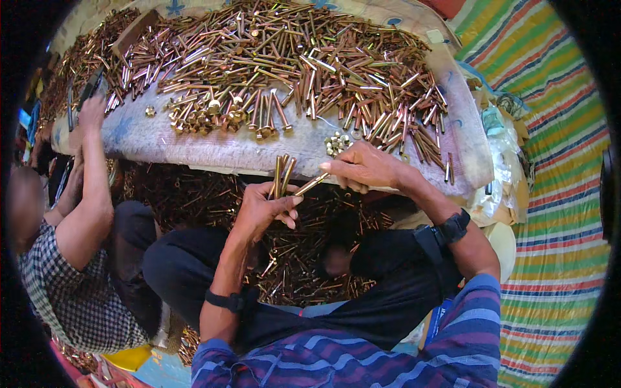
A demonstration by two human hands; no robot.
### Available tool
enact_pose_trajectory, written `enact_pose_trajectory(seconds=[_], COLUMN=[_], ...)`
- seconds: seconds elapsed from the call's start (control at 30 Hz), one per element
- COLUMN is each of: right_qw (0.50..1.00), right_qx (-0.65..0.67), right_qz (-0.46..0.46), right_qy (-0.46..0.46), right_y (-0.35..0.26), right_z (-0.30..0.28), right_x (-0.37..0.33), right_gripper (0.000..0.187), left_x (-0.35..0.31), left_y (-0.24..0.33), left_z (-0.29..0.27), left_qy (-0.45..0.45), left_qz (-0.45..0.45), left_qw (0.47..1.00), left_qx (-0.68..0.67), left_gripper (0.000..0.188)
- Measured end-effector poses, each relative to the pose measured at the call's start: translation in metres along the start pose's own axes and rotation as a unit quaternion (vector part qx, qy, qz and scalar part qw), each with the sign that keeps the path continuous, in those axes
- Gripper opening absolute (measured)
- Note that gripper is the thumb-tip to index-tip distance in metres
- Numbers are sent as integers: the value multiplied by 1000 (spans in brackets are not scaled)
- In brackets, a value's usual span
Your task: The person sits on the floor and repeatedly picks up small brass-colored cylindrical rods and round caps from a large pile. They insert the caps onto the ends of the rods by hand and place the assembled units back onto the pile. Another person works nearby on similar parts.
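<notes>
My left hand (260, 208) is closed around several brass-coloured metal rods (284, 173) that stick up out of the fist. One more rod (310, 185) slants between my two hands, its lower end at my left thumb and forefinger. At its upper end, the thumb and fingers of my right hand (367, 165) are pinched; whether a small part sits there is hidden. Just beyond my right hand lies a little heap of small pale metal nuts (337, 143). Finished-looking bolts with wide heads (210, 115) stand bunched on the cloth-covered table (145, 139).
A large pile of loose rods (272, 52) spreads over the table, with more rods (294, 278) below between my knees. At left, a co-worker's hand (92, 113) reaches over the table. Plastic bags (501, 152) and a striped sheet (556, 213) lie at right.
</notes>
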State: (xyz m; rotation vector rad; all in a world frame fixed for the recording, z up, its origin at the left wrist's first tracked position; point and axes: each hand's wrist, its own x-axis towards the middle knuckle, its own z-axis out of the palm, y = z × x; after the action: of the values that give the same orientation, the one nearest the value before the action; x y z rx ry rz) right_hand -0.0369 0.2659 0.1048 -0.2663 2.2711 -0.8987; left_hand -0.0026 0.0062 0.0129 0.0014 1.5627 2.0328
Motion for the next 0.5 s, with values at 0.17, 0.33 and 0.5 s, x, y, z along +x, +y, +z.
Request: enact_pose_trajectory(seconds=[0.17,0.33,0.5], right_qw=[991,997,995], right_qx=[-1,22,28], right_qz=[-114,-63,-87], right_qy=[72,29,28], right_y=[1,3,4], right_z=[7,5,7], right_x=[-5,-10,-14], right_gripper=[55,56,61], left_x=[-1,-1,-1], left_y=[1,1,1], left_z=[5,8,10], left_qy=[2,-1,-8], left_qz=[-1,-12,-15], left_qw=[1000,1000,1000], left_qx=[3,16,20], left_gripper=[30,31,33])
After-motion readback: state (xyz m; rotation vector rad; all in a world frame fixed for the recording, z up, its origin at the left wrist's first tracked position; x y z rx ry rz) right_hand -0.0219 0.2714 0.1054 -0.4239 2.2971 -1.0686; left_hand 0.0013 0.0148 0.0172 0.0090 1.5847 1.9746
